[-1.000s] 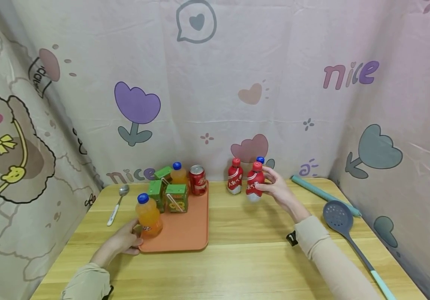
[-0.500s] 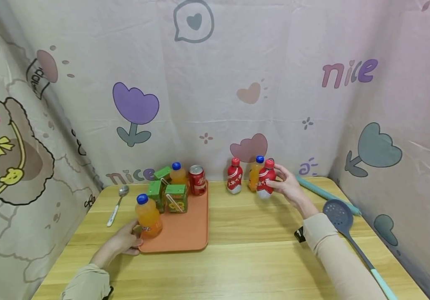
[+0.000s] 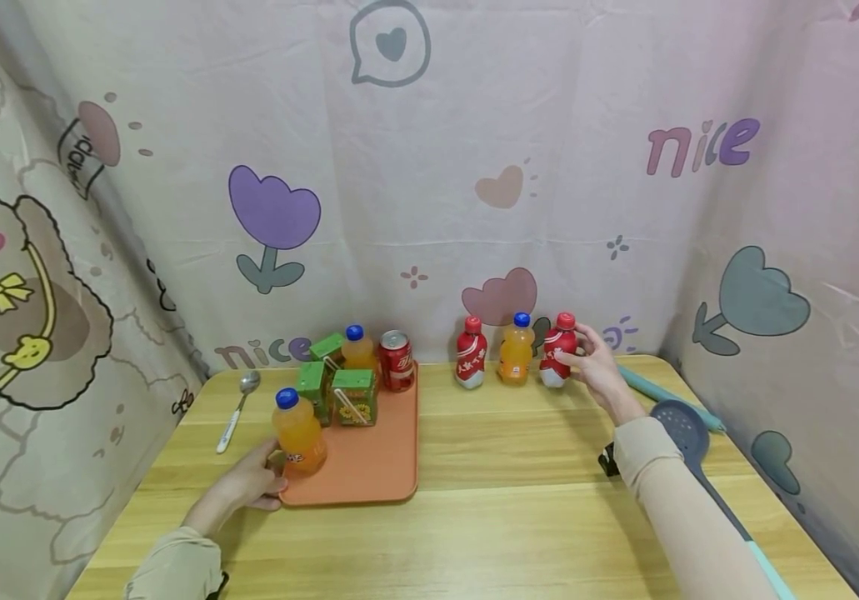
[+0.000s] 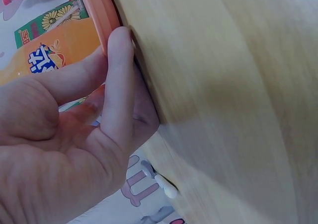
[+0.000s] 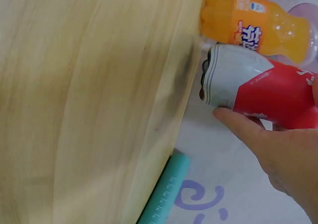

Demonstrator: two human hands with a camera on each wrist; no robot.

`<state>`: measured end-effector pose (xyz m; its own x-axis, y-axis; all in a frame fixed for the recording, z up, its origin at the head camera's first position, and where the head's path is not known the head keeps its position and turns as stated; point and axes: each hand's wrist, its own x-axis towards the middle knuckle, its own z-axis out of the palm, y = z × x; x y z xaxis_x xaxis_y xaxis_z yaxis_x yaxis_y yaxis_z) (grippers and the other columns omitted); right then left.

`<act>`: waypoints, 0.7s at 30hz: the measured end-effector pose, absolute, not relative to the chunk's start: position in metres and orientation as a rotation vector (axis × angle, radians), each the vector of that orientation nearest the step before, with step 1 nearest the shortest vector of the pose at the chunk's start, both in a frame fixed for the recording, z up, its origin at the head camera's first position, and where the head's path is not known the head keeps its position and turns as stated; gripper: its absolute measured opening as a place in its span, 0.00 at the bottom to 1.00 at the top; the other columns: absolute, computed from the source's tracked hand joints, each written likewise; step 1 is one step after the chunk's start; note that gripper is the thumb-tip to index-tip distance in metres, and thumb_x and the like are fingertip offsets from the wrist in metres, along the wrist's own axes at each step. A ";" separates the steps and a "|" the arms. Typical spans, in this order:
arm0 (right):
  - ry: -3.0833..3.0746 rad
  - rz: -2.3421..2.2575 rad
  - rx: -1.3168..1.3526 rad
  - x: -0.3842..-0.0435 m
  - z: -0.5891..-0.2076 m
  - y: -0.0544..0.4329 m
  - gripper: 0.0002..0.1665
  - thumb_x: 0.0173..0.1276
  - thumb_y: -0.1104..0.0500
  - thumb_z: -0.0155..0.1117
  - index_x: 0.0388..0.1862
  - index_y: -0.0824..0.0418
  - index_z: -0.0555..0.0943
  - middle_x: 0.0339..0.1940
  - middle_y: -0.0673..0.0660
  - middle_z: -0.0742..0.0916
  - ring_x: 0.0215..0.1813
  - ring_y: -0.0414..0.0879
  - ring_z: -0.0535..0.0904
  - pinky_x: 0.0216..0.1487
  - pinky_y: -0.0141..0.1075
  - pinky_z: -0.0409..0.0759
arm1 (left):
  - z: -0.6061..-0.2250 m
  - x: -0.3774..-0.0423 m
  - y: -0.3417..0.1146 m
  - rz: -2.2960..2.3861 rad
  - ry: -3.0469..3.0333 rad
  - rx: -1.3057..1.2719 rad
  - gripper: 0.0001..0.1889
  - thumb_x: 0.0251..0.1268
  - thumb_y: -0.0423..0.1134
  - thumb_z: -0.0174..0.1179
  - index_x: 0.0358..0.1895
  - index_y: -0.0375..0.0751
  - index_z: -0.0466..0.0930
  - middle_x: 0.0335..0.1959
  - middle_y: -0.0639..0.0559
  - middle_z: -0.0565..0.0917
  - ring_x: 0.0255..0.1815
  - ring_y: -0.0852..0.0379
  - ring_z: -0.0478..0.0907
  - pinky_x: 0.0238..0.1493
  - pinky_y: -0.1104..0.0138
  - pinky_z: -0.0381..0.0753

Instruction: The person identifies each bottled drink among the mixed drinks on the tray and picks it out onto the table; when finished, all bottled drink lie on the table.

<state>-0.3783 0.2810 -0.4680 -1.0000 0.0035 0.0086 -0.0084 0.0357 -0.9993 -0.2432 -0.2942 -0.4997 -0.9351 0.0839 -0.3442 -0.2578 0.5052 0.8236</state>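
Note:
My right hand [image 3: 600, 371] grips a red bottle [image 3: 559, 346] with a white base, upright at the back right of the table. In the right wrist view the bottle's base [image 5: 223, 77] is close to the table surface. Just left of it stands an orange soda bottle [image 3: 516, 354], and beyond that a second red bottle [image 3: 471, 357]. My left hand [image 3: 245, 482] pinches the front left corner of an orange tray [image 3: 369, 477], thumb and fingers at its rim. Beside those fingers, an orange soda bottle [image 3: 299, 433] with a blue cap stands on the tray.
Also on the tray are green juice boxes [image 3: 354, 398], another orange bottle [image 3: 358, 350] and a red cola can [image 3: 397, 362]. A spoon [image 3: 234, 412] lies at the left. To the right lie a grey slotted skimmer [image 3: 680, 429] and a teal rod [image 3: 657, 392]. Curtains hang behind.
The right hand has carried the red bottle rightward, from in front of the orange soda bottle to its right side. The left hand has stayed at the tray's corner.

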 end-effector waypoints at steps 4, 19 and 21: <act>-2.249 2.158 -0.036 -0.384 -0.472 0.284 0.46 0.77 0.65 0.64 0.87 0.51 0.54 0.81 0.61 0.66 0.70 0.51 0.71 0.73 0.60 0.77 | -0.500 -0.243 -0.294 1.399 2.418 -0.147 0.43 0.70 0.19 0.56 0.83 0.29 0.43 0.55 0.22 0.72 0.29 0.53 0.79 0.31 0.63 0.90; -2.197 2.180 -0.105 -0.395 -0.478 0.288 0.47 0.78 0.67 0.61 0.88 0.48 0.52 0.87 0.63 0.59 0.82 0.61 0.61 0.79 0.68 0.67 | -0.502 -0.243 -0.294 1.409 2.422 -0.134 0.42 0.69 0.19 0.56 0.82 0.28 0.44 0.45 0.33 0.73 0.28 0.53 0.79 0.30 0.64 0.90; -2.195 2.178 -0.112 -0.396 -0.479 0.288 0.47 0.78 0.67 0.61 0.88 0.49 0.52 0.87 0.63 0.59 0.82 0.61 0.61 0.79 0.68 0.68 | -0.502 -0.243 -0.294 1.410 2.422 -0.141 0.42 0.69 0.19 0.56 0.82 0.29 0.45 0.43 0.35 0.73 0.28 0.53 0.79 0.30 0.65 0.90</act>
